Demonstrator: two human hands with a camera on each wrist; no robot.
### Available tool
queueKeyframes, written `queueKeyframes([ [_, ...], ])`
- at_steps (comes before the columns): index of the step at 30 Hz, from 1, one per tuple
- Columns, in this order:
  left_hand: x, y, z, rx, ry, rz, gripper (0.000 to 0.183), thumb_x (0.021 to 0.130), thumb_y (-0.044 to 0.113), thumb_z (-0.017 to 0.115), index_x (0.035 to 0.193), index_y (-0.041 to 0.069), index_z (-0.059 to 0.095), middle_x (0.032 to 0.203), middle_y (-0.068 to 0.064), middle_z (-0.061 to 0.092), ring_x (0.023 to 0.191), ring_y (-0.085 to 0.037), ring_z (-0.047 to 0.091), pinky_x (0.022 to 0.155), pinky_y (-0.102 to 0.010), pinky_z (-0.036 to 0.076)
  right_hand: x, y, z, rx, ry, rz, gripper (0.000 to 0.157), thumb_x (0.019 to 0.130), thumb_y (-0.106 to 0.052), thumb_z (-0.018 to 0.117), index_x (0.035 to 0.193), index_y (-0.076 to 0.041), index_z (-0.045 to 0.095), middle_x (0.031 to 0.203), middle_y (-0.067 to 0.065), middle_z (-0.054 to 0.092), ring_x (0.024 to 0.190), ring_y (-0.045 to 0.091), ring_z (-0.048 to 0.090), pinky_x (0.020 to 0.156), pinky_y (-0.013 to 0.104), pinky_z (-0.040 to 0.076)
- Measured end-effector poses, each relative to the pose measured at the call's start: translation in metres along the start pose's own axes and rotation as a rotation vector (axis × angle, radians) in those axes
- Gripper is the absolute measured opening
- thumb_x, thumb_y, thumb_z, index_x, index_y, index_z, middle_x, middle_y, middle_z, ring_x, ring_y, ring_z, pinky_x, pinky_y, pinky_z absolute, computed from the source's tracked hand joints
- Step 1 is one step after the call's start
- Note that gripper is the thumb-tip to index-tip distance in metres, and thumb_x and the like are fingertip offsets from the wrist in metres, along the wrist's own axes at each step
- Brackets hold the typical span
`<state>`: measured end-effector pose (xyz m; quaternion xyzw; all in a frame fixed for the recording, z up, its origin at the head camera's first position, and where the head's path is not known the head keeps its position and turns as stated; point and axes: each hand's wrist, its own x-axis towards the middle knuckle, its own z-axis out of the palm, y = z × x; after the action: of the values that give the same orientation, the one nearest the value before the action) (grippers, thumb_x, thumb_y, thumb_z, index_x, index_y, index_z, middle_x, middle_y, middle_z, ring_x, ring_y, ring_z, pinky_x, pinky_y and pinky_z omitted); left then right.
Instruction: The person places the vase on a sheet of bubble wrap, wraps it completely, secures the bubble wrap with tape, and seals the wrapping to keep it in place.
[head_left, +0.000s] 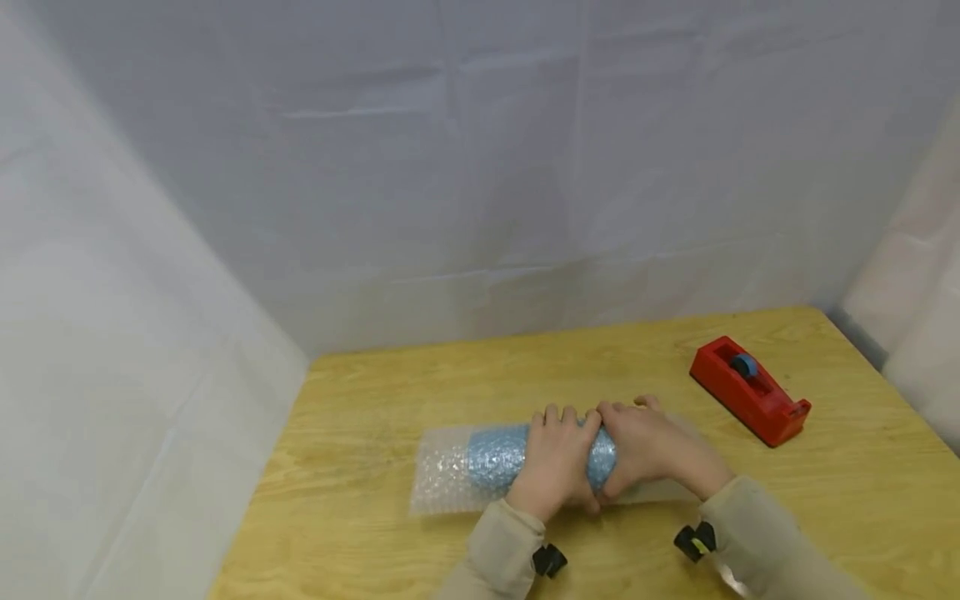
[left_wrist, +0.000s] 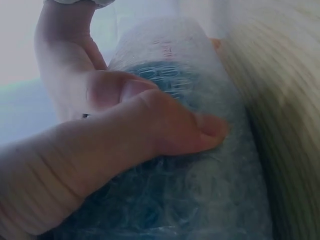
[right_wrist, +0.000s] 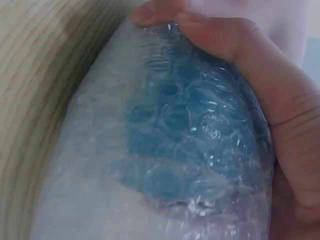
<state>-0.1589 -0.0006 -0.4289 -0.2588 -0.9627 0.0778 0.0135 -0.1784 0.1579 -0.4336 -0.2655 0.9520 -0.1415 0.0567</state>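
A blue cylindrical object (head_left: 498, 455) lies sideways on the table inside a roll of clear bubble wrap (head_left: 442, 471). The wrap reaches past the blue object at both ends, and the layers blur what exactly is inside. My left hand (head_left: 557, 458) grips the roll near its middle, fingers over the top and thumb along the near side. Right beside it, my right hand (head_left: 647, 446) holds the roll's right part, with the thumb on the near side. In the left wrist view the left thumb (left_wrist: 165, 125) presses on the wrap; the right wrist view shows the right thumb (right_wrist: 230, 42) curved round it.
A red tape dispenser (head_left: 750, 390) with a blue-cored roll stands at the right rear of the wooden table (head_left: 360, 400). White sheeting (head_left: 487, 167) hangs behind the table and along both sides. Dark wrist mounts (head_left: 550, 561) sit at both sleeves.
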Motion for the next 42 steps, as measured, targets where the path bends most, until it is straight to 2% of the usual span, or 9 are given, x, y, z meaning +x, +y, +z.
queueKeyframes([
  [3, 0.002, -0.001, -0.001, -0.032, -0.027, -0.012, 0.109, 0.044, 0.070, 0.089, 0.136, 0.029, 0.047, 0.116, -0.001, 0.060, 0.105, -0.025, 0.054, 0.089, -0.038, 0.046, -0.006, -0.004, 0.000, -0.041, 0.044, 0.012, 0.092, 0.054, -0.058, 0.088, 0.124, -0.007, 0.057, 0.112, 0.007, 0.063, 0.100, 0.028, 0.061, 0.100, 0.067, 0.027],
  [5, 0.003, 0.000, -0.001, -0.043, -0.047, -0.018, 0.110, 0.046, 0.070, 0.089, 0.139, 0.030, 0.046, 0.118, -0.001, 0.060, 0.107, -0.025, 0.054, 0.090, -0.038, 0.046, -0.012, -0.008, 0.001, -0.113, 0.090, 0.021, 0.099, 0.054, -0.058, 0.089, 0.129, -0.003, 0.055, 0.122, 0.013, 0.061, 0.108, 0.034, 0.059, 0.102, 0.067, 0.026],
  [9, 0.006, 0.000, -0.002, -0.041, -0.099, -0.036, 0.114, 0.049, 0.069, 0.089, 0.145, 0.030, 0.042, 0.126, -0.003, 0.059, 0.113, -0.027, 0.054, 0.094, -0.038, 0.047, -0.024, -0.018, 0.011, -0.219, 0.148, 0.027, 0.114, 0.052, -0.047, 0.095, 0.139, 0.007, 0.045, 0.135, 0.023, 0.051, 0.120, 0.041, 0.050, 0.102, 0.069, 0.027],
  [13, 0.006, 0.000, -0.003, -0.036, -0.130, -0.045, 0.115, 0.049, 0.068, 0.090, 0.146, 0.029, 0.041, 0.130, -0.004, 0.058, 0.117, -0.028, 0.053, 0.095, -0.039, 0.047, -0.027, -0.023, 0.023, -0.226, 0.189, 0.063, 0.120, 0.046, -0.036, 0.100, 0.141, 0.007, 0.041, 0.142, 0.026, 0.045, 0.130, 0.043, 0.043, 0.102, 0.071, 0.026],
  [17, 0.007, 0.000, -0.003, -0.045, -0.153, -0.054, 0.113, 0.050, 0.067, 0.090, 0.145, 0.028, 0.042, 0.129, -0.004, 0.058, 0.115, -0.028, 0.054, 0.096, -0.039, 0.046, -0.025, -0.022, 0.026, -0.225, 0.221, 0.067, 0.116, 0.042, -0.036, 0.102, 0.136, 0.002, 0.046, 0.141, 0.025, 0.047, 0.130, 0.044, 0.043, 0.101, 0.072, 0.027],
  [23, 0.010, 0.000, -0.001, -0.055, -0.189, -0.073, 0.110, 0.051, 0.067, 0.089, 0.143, 0.028, 0.043, 0.128, -0.004, 0.057, 0.114, -0.027, 0.054, 0.096, -0.040, 0.046, -0.020, -0.020, 0.022, -0.203, 0.193, 0.054, 0.114, 0.042, -0.040, 0.101, 0.133, 0.001, 0.048, 0.130, 0.021, 0.053, 0.120, 0.041, 0.051, 0.100, 0.072, 0.026],
  [34, 0.012, -0.001, -0.001, -0.092, -0.203, -0.085, 0.112, 0.052, 0.065, 0.090, 0.145, 0.027, 0.041, 0.130, -0.005, 0.056, 0.117, -0.028, 0.053, 0.100, -0.041, 0.044, -0.016, -0.017, 0.020, -0.198, 0.183, 0.037, 0.114, 0.041, -0.042, 0.100, 0.133, 0.000, 0.048, 0.124, 0.017, 0.055, 0.112, 0.039, 0.053, 0.096, 0.070, 0.029],
  [42, 0.014, -0.005, 0.002, -0.124, -0.203, -0.068, 0.110, 0.050, 0.064, 0.091, 0.142, 0.027, 0.045, 0.124, -0.002, 0.059, 0.112, -0.028, 0.055, 0.096, -0.040, 0.046, -0.014, -0.014, 0.020, -0.168, 0.186, 0.022, 0.114, 0.039, -0.041, 0.100, 0.133, 0.000, 0.049, 0.121, 0.017, 0.055, 0.109, 0.039, 0.054, 0.095, 0.068, 0.030],
])
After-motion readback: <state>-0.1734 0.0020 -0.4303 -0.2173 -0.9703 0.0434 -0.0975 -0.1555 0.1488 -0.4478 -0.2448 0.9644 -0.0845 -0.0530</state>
